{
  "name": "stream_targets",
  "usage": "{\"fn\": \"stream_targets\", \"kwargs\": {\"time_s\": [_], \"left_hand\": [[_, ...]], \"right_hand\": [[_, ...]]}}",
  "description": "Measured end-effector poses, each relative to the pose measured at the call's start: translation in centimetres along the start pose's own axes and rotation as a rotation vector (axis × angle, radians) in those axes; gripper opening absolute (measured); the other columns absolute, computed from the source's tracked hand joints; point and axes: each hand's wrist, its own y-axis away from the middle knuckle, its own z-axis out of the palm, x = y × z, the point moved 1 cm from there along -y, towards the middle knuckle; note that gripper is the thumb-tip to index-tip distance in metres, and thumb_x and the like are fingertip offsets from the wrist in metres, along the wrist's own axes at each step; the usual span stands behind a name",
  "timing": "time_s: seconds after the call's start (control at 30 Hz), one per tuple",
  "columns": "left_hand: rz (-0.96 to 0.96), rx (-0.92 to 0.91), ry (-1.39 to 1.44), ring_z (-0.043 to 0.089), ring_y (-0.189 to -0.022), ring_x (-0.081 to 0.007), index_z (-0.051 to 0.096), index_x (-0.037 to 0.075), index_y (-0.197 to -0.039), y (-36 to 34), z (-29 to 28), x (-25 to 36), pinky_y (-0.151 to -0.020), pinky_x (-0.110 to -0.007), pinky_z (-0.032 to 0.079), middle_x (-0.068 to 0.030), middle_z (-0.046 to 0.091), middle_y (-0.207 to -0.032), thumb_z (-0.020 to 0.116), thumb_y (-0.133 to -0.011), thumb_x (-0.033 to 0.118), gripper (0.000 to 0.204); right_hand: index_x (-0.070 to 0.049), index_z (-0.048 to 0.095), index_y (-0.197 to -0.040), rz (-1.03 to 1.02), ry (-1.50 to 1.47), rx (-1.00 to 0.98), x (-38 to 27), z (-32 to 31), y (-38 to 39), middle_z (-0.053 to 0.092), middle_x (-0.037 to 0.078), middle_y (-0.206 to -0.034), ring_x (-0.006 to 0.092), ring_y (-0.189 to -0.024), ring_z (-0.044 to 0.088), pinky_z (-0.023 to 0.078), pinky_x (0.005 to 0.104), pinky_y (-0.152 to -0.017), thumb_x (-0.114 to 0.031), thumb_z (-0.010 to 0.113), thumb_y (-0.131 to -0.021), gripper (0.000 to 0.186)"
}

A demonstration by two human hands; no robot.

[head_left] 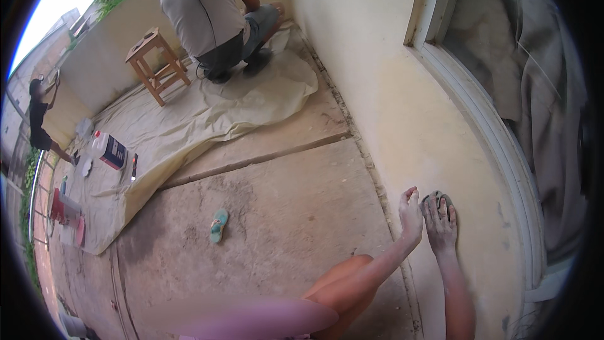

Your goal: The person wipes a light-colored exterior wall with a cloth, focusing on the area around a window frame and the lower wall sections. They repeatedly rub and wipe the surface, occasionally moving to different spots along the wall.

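Note:
My right hand (440,221), coated in pale dust, presses a dark greyish pad (448,199) flat against the cream wall (434,132). Its fingers spread over the pad, whose exact kind I cannot make out. Just to the left is my left hand (411,217), also dusty. Its fingers stretch upward beside the wall, with nothing seen in them. Around both hands the wall surface looks whitish and patchy.
A window frame (484,101) borders the wall at right. A turquoise sandal (218,225) lies on the concrete floor. Farther off are a drop cloth (189,141), a wooden stool (154,63), a jug (110,150), a bucket (65,209), a crouching person (204,9) and a standing person (41,113).

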Motion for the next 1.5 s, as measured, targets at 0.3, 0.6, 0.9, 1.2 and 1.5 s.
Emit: {"fn": "stream_targets", "kwargs": {"time_s": [0.3,0.6,0.9,1.2,1.5], "left_hand": [[0.027,0.046,0.113,0.046,-0.092,-0.0118,0.054,0.007,-0.116,-0.3,-0.2,-1.2,-0.081,-0.028,0.041,-0.0012,0.051,-0.101,0.049,-0.099,0.024,0.025],[0.096,0.381,0.112,0.049,-0.085,-0.0114,0.055,0.008,-0.108,-4.2,-1.4,-1.8,-0.072,-0.03,0.04,-0.0002,0.052,-0.095,0.049,-0.094,0.019,0.018],[0.187,0.516,-0.015,0.051,-0.085,-0.0155,0.058,0.001,-0.102,-6.0,-3.5,-0.3,-0.077,-0.031,0.043,-0.0063,0.053,-0.095,0.051,-0.093,0.015,0.018],[0.232,0.398,0.015,0.053,-0.09,-0.0147,0.053,0.006,-0.11,-10.3,-13.5,7.3,-0.074,-0.031,0.042,-0.003,0.054,-0.1,0.051,-0.096,0.029,0.026],[0.302,0.513,0.048,0.053,-0.093,-0.0146,0.054,0.011,-0.113,-7.6,-18.0,17.6,-0.079,-0.033,0.04,-0.0033,0.054,-0.108,0.047,-0.097,0.034,0.029]], "right_hand": [[-0.006,0.032,-0.146,-0.242,0.246,-0.09,-3.1,3.4,0.8,0.03,0.011,-0.152,0.0286,-0.142,0.027,0.017,0.0517,-0.117,-0.028,0.048,-0.089,0.063],[-0.01,0.044,-0.14,-0.195,0.194,-0.065,-1.2,4.0,-4.9,0.036,0.012,-0.149,0.0289,-0.139,0.032,0.018,0.0565,-0.114,-0.029,0.045,-0.092,0.052],[-0.008,0.045,-0.139,-0.231,0.123,-0.059,-0.1,5.8,-14.6,0.036,0.013,-0.148,0.0282,-0.137,0.033,0.021,0.0544,-0.114,-0.026,0.046,-0.091,0.05],[-0.009,0.038,-0.144,-0.088,0.162,-0.019,-3.1,10.1,-26.5,0.028,0.013,-0.152,0.0316,-0.14,0.027,0.022,0.05,-0.115,-0.023,0.046,-0.092,0.054],[-0.007,0.063,-0.114,-0.711,-0.04,-0.218,-11.1,17.4,-21.5,0.056,0.01,-0.122,0.0273,-0.122,0.045,0.038,0.0417,-0.101,-0.029,0.053,-0.086,0.037]]}}
